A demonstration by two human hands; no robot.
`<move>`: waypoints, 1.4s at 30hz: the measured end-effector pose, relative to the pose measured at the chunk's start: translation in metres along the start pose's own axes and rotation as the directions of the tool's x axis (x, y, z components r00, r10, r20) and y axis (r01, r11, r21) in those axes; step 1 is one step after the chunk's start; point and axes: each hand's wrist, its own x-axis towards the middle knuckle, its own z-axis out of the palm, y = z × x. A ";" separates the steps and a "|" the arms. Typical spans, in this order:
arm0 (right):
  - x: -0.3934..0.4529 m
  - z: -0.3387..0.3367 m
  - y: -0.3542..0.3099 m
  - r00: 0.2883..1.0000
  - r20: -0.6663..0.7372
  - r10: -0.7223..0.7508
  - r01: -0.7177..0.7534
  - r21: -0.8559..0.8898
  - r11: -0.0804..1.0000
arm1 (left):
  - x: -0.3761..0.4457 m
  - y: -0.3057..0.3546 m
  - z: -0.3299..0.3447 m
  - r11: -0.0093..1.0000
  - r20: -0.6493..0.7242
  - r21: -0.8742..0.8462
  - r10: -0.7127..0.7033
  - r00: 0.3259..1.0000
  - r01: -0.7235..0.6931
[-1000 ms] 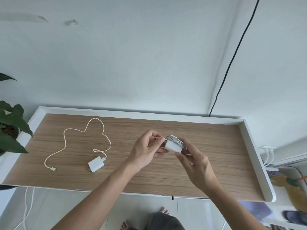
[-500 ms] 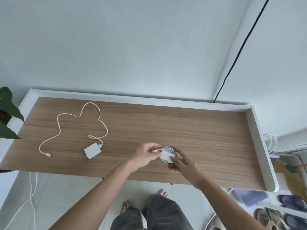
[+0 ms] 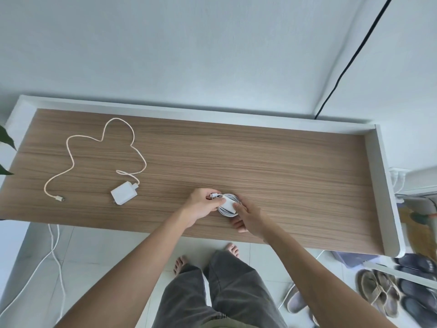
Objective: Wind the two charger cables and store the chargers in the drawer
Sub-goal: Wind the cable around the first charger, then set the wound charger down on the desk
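Head view: left hand grips wound charger; right hand pinches it.

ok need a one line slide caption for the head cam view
Both hands, left and right, hold a wound charger at the desk; second charger lies unwound.
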 end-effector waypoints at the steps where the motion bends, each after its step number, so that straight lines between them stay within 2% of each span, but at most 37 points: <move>1: 0.001 -0.001 0.000 1.000 0.004 -0.007 0.007 -0.014 1.000 | 0.000 0.000 -0.001 1.000 0.001 -0.001 -0.001 1.000 0.001; 10: -0.008 -0.004 0.004 0.997 -0.048 -0.057 0.057 0.006 0.998 | -0.006 0.000 -0.001 1.000 -0.048 0.011 0.029 0.998 -0.028; 14: -0.014 -0.012 0.001 0.997 -0.048 -0.055 0.049 -0.115 0.992 | -0.011 0.004 -0.014 0.998 -0.062 0.047 0.043 0.997 -0.040; 18: -0.020 -0.023 -0.006 0.992 -0.097 -0.086 0.047 -0.345 0.937 | -0.021 0.006 -0.037 0.996 -0.092 0.072 0.067 0.993 -0.061; 21: -0.023 -0.024 -0.020 0.971 -0.166 -0.170 0.068 -0.490 0.869 | -0.030 0.003 -0.060 0.989 -0.165 0.129 0.099 0.981 -0.078; 24: -0.023 -0.016 -0.039 0.950 -0.202 -0.238 0.098 -0.531 0.842 | -0.035 -0.004 -0.088 0.970 -0.261 0.215 0.166 0.951 -0.111; 26: -0.020 -0.004 -0.054 0.947 -0.187 -0.261 0.119 -0.550 0.827 | -0.041 -0.009 -0.107 0.958 -0.328 0.270 0.190 0.925 -0.101; 30: -0.009 0.029 -0.080 0.943 -0.127 -0.309 0.172 -0.607 0.776 | -0.058 -0.021 -0.143 0.874 -0.466 0.485 0.282 0.839 -0.025; 35: 0.005 0.085 -0.104 0.948 0.006 -0.318 0.234 -0.692 0.683 | -0.065 -0.050 -0.194 0.775 -0.509 0.632 0.403 0.761 0.012; 37: 0.014 0.109 -0.110 0.947 0.023 -0.321 0.246 -0.695 0.676 | -0.063 -0.062 -0.212 0.736 -0.478 0.677 0.413 0.775 0.025; 42: 0.035 0.161 -0.126 0.932 0.106 -0.347 0.313 -0.718 0.622 | -0.050 -0.078 -0.232 0.660 -0.359 0.751 0.361 0.860 0.037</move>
